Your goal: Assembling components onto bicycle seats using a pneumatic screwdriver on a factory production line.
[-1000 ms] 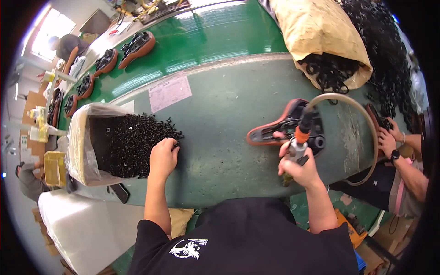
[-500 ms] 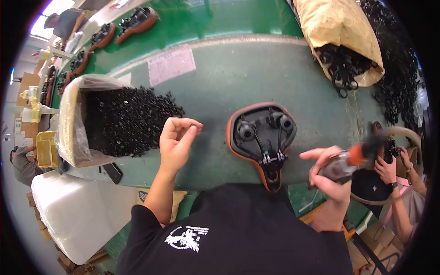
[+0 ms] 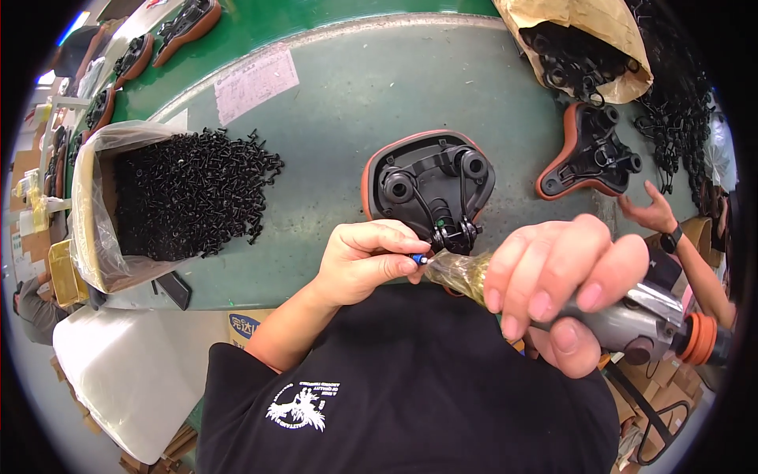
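Note:
My right hand is wrapped round a pneumatic screwdriver, its wrapped yellowish front end pointing left. At its tip is a small blue and silver piece, and the fingers of my left hand pinch there; what else they hold is hidden. Just beyond my hands a bicycle saddle lies upside down, with black underside, springs and brown-orange edge. Its narrow nose is partly hidden behind my hands and the tool. Left of it, black screws spill from a plastic-lined box lying on its side.
A second upturned saddle lies at right, with a co-worker's hand beside it. Behind it, a paper sack spills black parts. A pink sheet lies on the green table. More saddles stand far left.
My right hand has brought the screwdriver leftward to my left fingers, which moved right to its tip. A second saddle now lies at right near the co-worker's hand. The view has shifted slightly.

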The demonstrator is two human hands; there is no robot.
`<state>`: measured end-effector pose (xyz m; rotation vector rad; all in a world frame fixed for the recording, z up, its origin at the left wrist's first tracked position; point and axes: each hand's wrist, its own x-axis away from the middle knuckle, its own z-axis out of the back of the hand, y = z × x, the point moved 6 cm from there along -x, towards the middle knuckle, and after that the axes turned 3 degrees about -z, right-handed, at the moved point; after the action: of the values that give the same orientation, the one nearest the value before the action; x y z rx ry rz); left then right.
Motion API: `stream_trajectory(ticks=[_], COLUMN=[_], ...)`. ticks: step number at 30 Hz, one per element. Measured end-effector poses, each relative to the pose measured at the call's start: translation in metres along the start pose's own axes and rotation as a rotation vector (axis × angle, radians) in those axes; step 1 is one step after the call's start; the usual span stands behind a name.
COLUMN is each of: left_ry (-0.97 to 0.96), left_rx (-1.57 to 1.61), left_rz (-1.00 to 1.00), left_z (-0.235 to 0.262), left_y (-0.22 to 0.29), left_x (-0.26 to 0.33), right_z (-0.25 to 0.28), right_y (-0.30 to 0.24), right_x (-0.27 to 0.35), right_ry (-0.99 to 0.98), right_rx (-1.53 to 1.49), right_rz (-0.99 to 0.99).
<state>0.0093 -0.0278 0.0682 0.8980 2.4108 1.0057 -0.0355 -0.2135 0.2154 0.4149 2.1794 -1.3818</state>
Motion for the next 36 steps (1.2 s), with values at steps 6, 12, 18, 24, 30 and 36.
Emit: stream_trajectory(ticks=[6,12,18,24,30,36], left_ry=[-0.024,0.072,0.309,0.416,0.455,0.476], left_rx=[-0.010,-1.273,-1.533,-1.461,-1.410,-1.384], left_rz=[0.154,-0.667,-0.538,-0.640,-0.679,-0.622], left_z=[-0.001,0.002,0.017,0.024,0.028,0.040], left_y=[-0.008,0.045,0.021,0.009,0.014,0.009], left_x=[-0.001,-0.013,-0.036,-0.026,-0.021,-0.019], right_z=[-0.001,0.006,0.002,-0.004,-0.021,-0.028], right_y=[0.006,-0.005,0.013,0.039,0.052,0.064], right_x=[-0.001,0.004,-0.010,-0.014,-0.019,-0.017], right_ry=[-0.106,-0.149,-0.090,-0.122,-0.152,-0.217], right_rx=[0.022,0.121,0.312,0.316,0.389,0.441], right_rz=[0.093,0.094,0.011,-0.073,-0.103,-0.047])
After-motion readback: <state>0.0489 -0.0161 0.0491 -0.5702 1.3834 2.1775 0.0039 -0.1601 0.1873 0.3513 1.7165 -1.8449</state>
